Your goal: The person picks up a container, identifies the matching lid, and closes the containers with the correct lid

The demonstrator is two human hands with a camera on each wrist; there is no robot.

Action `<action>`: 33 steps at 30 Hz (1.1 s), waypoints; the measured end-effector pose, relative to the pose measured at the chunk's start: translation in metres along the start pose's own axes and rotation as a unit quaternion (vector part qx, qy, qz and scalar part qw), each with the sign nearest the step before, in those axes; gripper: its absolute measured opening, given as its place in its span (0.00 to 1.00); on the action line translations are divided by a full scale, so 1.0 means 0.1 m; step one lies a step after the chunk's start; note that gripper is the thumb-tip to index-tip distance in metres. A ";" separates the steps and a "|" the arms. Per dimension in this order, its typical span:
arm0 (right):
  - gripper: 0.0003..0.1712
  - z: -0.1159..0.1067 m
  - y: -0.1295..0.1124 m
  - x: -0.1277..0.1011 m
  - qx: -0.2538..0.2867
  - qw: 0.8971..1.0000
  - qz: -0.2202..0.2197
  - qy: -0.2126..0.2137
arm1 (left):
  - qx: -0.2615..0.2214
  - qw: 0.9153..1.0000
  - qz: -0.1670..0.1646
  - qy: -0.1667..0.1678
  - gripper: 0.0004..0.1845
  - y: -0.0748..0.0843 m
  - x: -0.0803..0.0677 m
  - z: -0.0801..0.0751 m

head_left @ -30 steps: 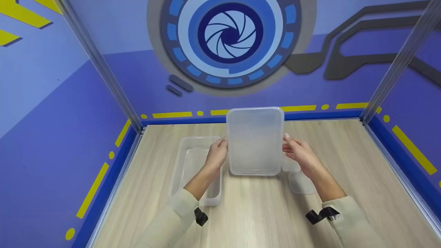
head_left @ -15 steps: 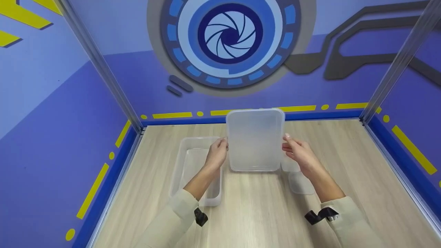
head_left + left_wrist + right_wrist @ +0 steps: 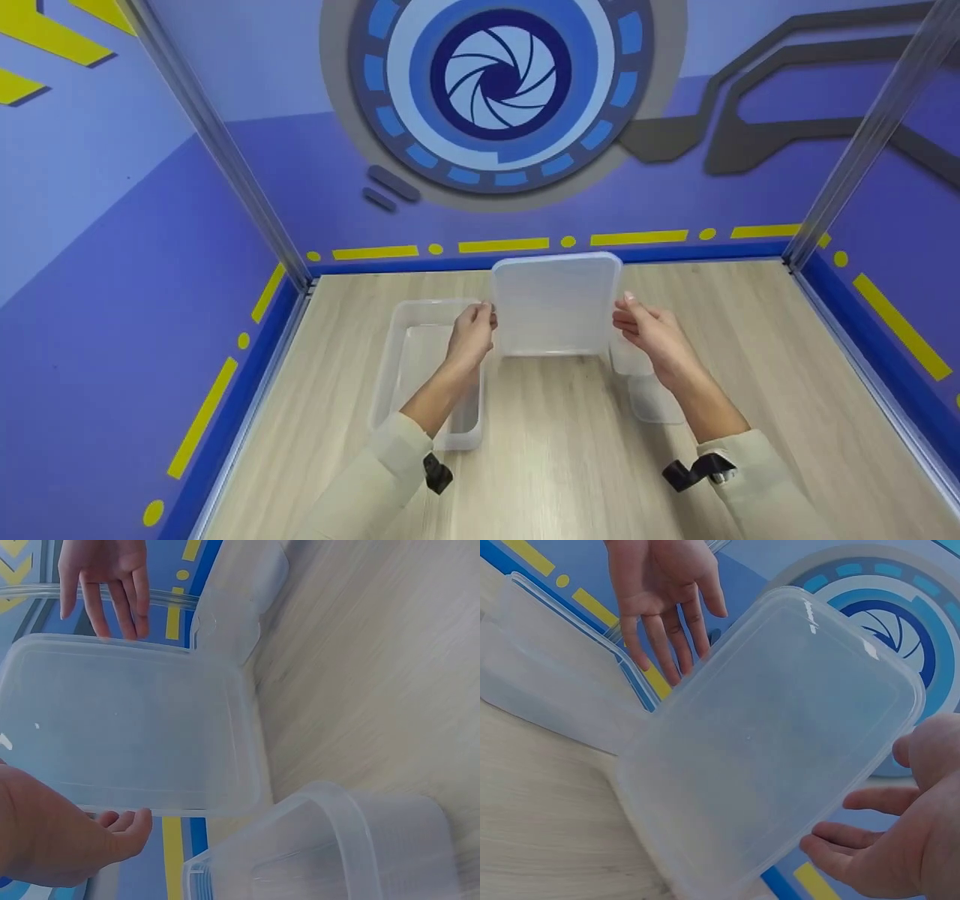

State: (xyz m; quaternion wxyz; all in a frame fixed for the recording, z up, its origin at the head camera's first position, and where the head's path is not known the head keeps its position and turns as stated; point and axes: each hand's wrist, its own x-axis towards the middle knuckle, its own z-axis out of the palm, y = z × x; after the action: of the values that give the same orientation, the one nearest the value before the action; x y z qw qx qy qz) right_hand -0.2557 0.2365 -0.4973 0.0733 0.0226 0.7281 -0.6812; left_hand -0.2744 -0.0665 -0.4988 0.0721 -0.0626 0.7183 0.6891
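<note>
A translucent rectangular plastic lid (image 3: 555,304) is held above the table between both hands, its face tilted. The left hand (image 3: 471,336) touches its left edge with the fingertips. On the opposite edge, the fingertips of the right hand (image 3: 658,339) support it, the thumb standing apart. The right wrist view shows the left fingers (image 3: 676,634) extended towards the lid's edge. An uncovered clear plastic container (image 3: 384,375) stands beneath and left of the left hand, partly covered by that forearm.
A small translucent container (image 3: 631,361) and a small rounded clear piece (image 3: 655,399) lie beside the right hand, partly hidden. Blue printed panels (image 3: 420,225) and metal posts (image 3: 251,191) enclose the wooden table (image 3: 559,465) at the back and sides.
The lid has tilted between the fingertips: its top edge has dropped and its bottom edge has risen, so its face looks shorter. Both hands stay almost in place.
</note>
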 end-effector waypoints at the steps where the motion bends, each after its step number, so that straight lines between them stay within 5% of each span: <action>1: 0.43 0.00 0.00 0.00 -0.001 1.000 0.001 0.002 | 0.001 1.000 0.001 0.001 0.26 0.00 0.00 0.00; 33: 0.31 0.05 0.11 0.03 0.027 0.997 -0.016 0.064 | -0.030 0.999 -0.008 0.012 0.22 -0.03 0.04 -0.07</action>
State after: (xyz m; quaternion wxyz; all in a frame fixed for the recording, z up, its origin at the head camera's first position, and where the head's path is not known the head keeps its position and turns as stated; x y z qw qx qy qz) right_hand -0.2572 0.2326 -0.5092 0.0150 0.0564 0.7126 -0.6991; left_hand -0.2784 -0.0734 -0.5019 0.0671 -0.0786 0.6979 0.7087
